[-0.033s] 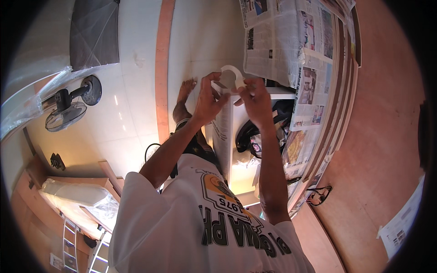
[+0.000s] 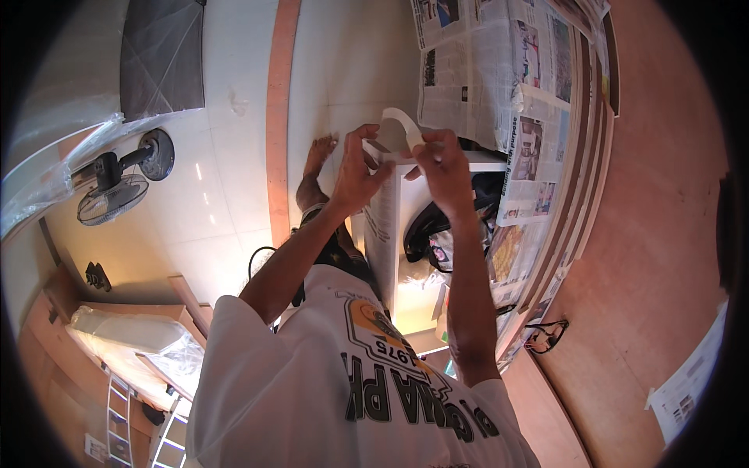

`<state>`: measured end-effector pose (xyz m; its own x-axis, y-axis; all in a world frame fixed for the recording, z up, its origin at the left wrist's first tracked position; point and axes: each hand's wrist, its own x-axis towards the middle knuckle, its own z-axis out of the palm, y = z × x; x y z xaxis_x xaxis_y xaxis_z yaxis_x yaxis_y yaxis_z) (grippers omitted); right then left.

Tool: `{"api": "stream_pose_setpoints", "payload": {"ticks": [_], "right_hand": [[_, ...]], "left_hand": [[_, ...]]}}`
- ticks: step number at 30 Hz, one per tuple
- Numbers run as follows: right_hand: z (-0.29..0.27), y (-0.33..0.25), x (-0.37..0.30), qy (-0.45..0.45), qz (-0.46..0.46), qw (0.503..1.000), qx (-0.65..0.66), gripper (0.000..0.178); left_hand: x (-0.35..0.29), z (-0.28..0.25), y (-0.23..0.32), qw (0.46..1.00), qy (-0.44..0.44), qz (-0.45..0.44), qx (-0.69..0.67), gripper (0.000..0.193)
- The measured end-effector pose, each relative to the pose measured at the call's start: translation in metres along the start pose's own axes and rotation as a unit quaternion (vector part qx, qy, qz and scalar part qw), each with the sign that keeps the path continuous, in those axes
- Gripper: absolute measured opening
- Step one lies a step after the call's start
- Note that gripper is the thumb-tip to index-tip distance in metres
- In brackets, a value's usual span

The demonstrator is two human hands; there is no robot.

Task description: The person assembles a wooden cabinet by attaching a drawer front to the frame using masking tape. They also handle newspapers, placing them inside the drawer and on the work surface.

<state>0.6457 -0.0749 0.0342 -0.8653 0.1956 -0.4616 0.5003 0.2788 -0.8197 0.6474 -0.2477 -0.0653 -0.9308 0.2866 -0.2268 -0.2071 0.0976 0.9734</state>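
A narrow pale strip [image 2: 402, 120], seemingly tape, arches up between my two hands. My left hand [image 2: 357, 178] is closed, with its fingertips at the strip's left end. My right hand [image 2: 445, 175] pinches the other end between thumb and fingers. Both hands are above the top edge of an upright white cabinet panel [image 2: 382, 234]; my fingers cover part of that edge. Right of the panel, below my right hand, a black curved object [image 2: 424, 226] lies among loose items inside the cabinet.
Newspaper sheets [image 2: 464, 97] cover the surface at the right, beside stacked board edges [image 2: 573, 210]. Bare plywood [image 2: 655, 195] lies farther right. A black fan [image 2: 113, 196] stands on the left, sandals [image 2: 97, 277] near it, a ladder [image 2: 118, 413] at lower left. My bare foot [image 2: 320, 152] is beside the panel.
The strip's arch has become straighter and slopes down toward my right hand. My right hand has shifted very slightly; my left hand stays where it was.
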Motion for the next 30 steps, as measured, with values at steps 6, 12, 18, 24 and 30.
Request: {"api": "stream_pose_setpoints", "payload": {"ticks": [6, 12, 18, 24, 30], "right_hand": [[-0.015, -0.026, 0.038, -0.086, 0.089, 0.982, 0.141, 0.027], [0.007, -0.029, 0.081, -0.109, 0.157, 0.980, 0.052, 0.023], [0.025, -0.021, 0.115, -0.130, 0.195, 0.971, 0.041, 0.022], [0.033, -0.001, 0.128, -0.141, 0.193, 0.970, 0.037, 0.016], [0.028, 0.029, 0.141, -0.224, 0.043, 0.971, -0.071, 0.014]], "left_hand": [[0.004, -0.006, -0.015, 0.996, 0.017, 0.014, 0.092, 0.089], [0.008, -0.013, -0.027, 0.985, 0.003, -0.028, 0.172, 0.113], [0.016, -0.020, -0.034, 0.981, -0.055, -0.052, 0.178, 0.125], [0.033, -0.032, -0.031, 0.955, -0.162, -0.081, 0.237, 0.124], [0.043, -0.035, -0.039, 0.931, -0.227, -0.091, 0.272, 0.126]]}}
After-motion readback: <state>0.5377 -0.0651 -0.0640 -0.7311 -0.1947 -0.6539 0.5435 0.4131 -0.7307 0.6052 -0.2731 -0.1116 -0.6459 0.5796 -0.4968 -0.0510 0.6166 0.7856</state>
